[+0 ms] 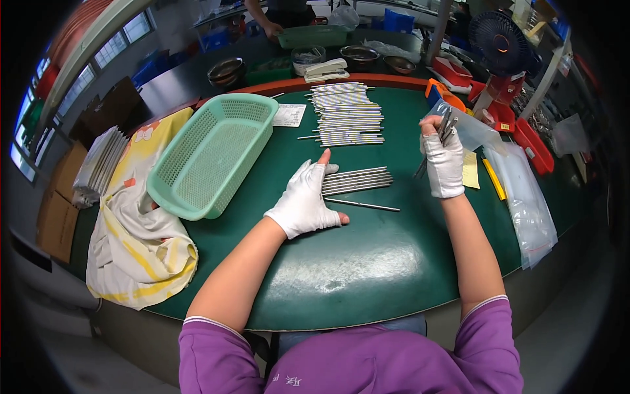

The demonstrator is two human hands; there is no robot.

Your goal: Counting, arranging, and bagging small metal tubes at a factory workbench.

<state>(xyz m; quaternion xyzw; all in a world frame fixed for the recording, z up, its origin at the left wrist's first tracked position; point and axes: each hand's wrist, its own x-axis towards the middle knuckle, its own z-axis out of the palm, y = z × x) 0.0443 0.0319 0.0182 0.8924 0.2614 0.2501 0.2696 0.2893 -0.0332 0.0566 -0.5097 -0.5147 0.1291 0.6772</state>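
Observation:
My left hand [300, 202], in a white glove with bare fingertips, lies on the table with thumb and fingers spread. It touches the left ends of a small row of thin metal rods [361, 178] laid side by side. One loose metal rod [371, 205] lies slightly apart, nearer to me. Raised at the right, my gloved right hand [445, 165] is closed around a bundle of metal rods [449, 125], which stick out above and below the fist. Beyond the small row lies a large stack of metal rods [348, 117].
A green mesh basket [223, 148] stands left, beside a yellow and white cloth [141, 249]. At right are plastic bags [525, 203], a yellow cutter [494, 178] and red bins [535, 146]. A fan [502, 39] and metal bowls [359, 54] stand farther back, near another person's hand [272, 29].

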